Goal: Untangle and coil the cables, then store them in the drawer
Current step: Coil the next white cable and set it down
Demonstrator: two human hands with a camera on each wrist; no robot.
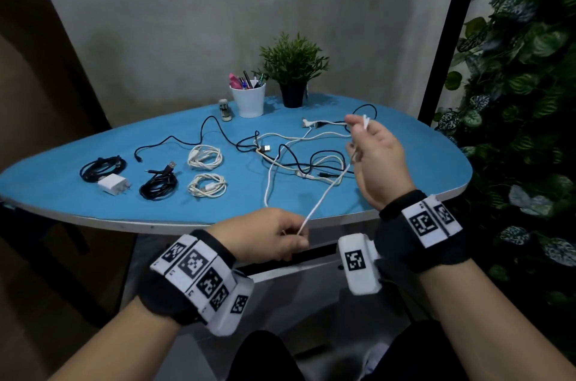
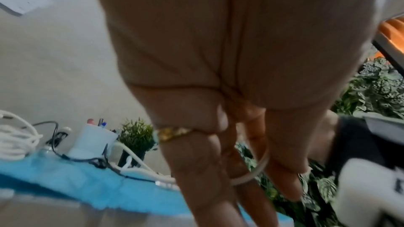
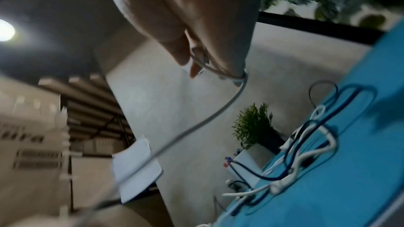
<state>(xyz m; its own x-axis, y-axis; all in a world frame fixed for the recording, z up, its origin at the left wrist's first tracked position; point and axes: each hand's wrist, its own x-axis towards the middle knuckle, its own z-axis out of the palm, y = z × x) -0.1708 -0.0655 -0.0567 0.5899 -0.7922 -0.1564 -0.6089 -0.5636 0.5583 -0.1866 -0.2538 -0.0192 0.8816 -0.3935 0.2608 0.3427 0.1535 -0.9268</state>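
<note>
A thin white cable [image 1: 324, 196] stretches between my two hands above the blue table [image 1: 420, 162]. My left hand [image 1: 280, 235] pinches its near part just off the table's front edge; the strand [image 2: 251, 175] curves past the fingers [image 2: 210, 170]. My right hand [image 1: 363, 134] is raised over the table's right side and holds folded loops of the same cable [image 3: 220, 108] between thumb and fingers. On the table a tangle of black and white cables [image 1: 299, 159] lies in the middle. Four coiled bundles lie at the left: two black [image 1: 159, 185], two white [image 1: 205, 157].
A white charger block [image 1: 112, 184] sits by the left black coil. A white pen cup [image 1: 249, 98], a small potted plant [image 1: 293, 69] and a stapler [image 1: 225, 111] stand at the back. A drawer slot [image 1: 299, 259] shows under the front edge. Leafy plants [image 1: 523, 69] fill the right.
</note>
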